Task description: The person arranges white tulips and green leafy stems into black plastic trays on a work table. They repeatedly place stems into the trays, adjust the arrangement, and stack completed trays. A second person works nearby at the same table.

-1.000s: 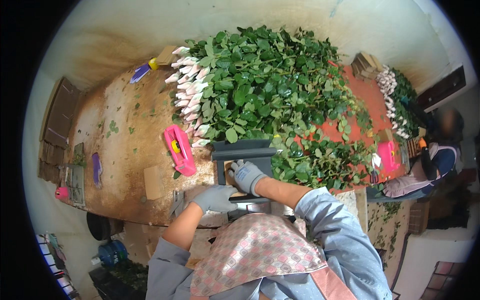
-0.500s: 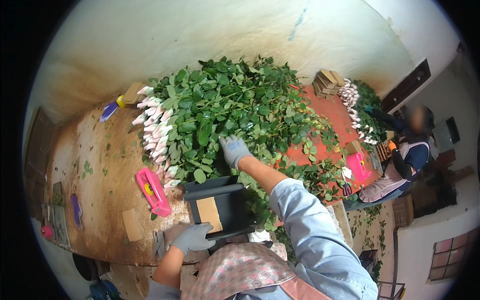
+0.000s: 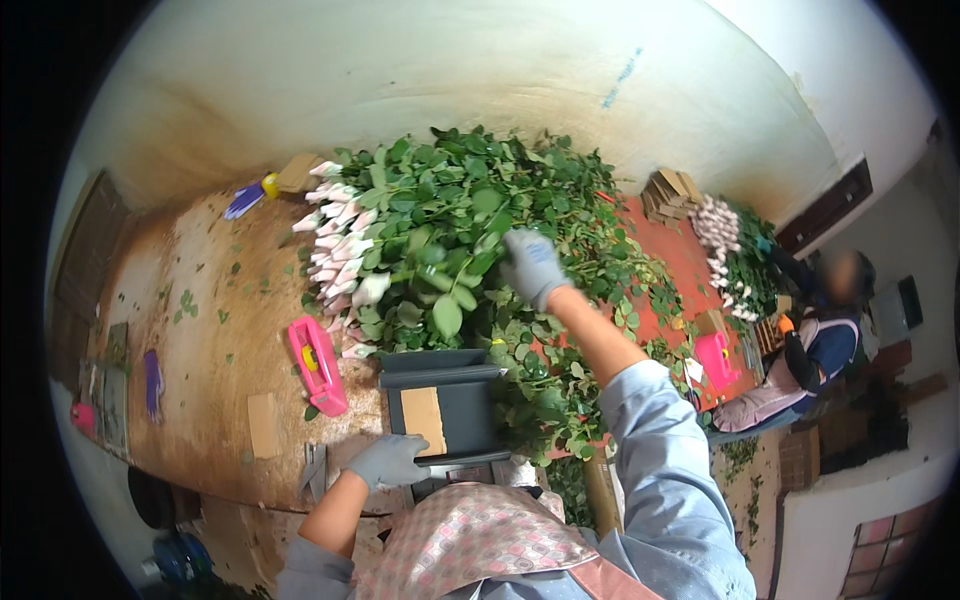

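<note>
My right hand (image 3: pixel 533 268), in a grey glove, is closed round the stem of a rose with a pale pink-white bud (image 3: pixel 372 289) and blurred green leaves. It is over a large heap of roses (image 3: pixel 470 200), whose buds lie to the left and leafy stems to the right. My left hand (image 3: pixel 388 461), also gloved in grey, grips the near left edge of a black tray (image 3: pixel 470 415) with a raised back flap. A flat cardboard piece (image 3: pixel 423 420) lies in the tray, close to my left fingertips.
Left of the tray are a pink plastic tape dispenser (image 3: pixel 318 368), a cardboard piece (image 3: pixel 263 426) and a metal tool (image 3: pixel 313 470). Purple gloves (image 3: pixel 243 201) lie farther back. Folded cardboard (image 3: pixel 670 195) stands at the right, where another person (image 3: pixel 830 320) works beside more roses (image 3: pixel 715 225).
My right hand has moved right and away from the tray, now with a rose in it that shifts over the heap. The left hand stays at the tray; the whole view has shifted slightly.
</note>
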Tool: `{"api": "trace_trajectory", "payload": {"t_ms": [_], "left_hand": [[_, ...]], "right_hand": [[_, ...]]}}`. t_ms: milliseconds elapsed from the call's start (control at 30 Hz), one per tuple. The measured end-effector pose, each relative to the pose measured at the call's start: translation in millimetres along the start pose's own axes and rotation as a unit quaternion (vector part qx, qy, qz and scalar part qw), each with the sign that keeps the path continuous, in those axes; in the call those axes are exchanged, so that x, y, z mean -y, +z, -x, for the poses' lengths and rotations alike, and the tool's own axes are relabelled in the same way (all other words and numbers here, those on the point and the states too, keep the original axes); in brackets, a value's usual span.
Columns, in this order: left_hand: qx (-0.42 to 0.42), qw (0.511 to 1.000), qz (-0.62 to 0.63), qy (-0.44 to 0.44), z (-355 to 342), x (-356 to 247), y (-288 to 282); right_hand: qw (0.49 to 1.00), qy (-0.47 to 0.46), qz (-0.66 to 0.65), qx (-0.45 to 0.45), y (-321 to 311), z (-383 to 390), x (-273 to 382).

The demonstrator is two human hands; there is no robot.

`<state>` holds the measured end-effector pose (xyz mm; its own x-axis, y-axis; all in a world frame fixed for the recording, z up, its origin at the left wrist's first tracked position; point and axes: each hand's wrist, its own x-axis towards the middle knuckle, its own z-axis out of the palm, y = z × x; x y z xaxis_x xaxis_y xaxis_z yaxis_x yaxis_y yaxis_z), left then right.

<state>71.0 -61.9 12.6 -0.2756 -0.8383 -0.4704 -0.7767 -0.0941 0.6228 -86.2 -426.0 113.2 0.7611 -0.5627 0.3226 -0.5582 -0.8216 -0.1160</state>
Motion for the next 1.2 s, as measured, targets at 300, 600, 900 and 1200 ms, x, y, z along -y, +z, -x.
{"api": "trace_trajectory", "payload": {"t_ms": [300,600,900,1200], "left_hand": [[-0.006,1.000,-0.022,-0.016,-6,11,14],[0.009,0.999,-0.007,-0.040,-2,13,12],[0.024,0.998,0.035,-0.051,10,-12,-14],[-0.044,0.998,0.033,-0.008,7,17,18]], "right_hand": [[0.991,-0.047,0.077,-0.097,-117,-53,-17],[0.993,-0.099,-0.067,0.017,-142,-106,69],[0.976,-0.058,0.042,0.204,-31,-58,-40],[0.966,-0.235,0.070,-0.078,-135,-57,103]]}}
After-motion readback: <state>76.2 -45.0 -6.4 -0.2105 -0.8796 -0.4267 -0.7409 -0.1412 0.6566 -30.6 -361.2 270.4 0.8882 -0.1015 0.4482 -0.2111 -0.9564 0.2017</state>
